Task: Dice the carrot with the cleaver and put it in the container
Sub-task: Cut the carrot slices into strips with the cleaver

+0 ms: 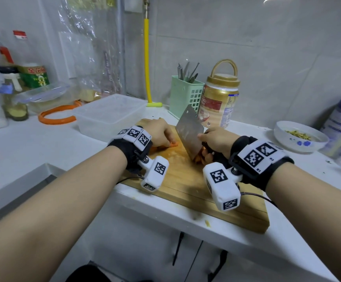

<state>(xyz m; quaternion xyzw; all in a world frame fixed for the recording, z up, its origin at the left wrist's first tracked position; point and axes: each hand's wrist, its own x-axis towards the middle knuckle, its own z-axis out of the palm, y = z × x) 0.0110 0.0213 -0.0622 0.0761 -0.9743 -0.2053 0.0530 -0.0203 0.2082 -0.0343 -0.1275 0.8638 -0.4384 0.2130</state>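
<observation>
The right hand (pixel 216 139) grips the dark handle of a broad steel cleaver (pixel 189 132), whose blade stands tilted with its lower edge down on the wooden cutting board (pixel 186 184), just left of that hand. The left hand (pixel 158 132), fingers curled downward, presses on the orange carrot (pixel 172 145) lying on the board just under its fingertips, and a few orange pieces sit at the blade's near corner. The clear rectangular plastic container (pixel 108 112) stands beyond and to the left of the left hand, off the board.
</observation>
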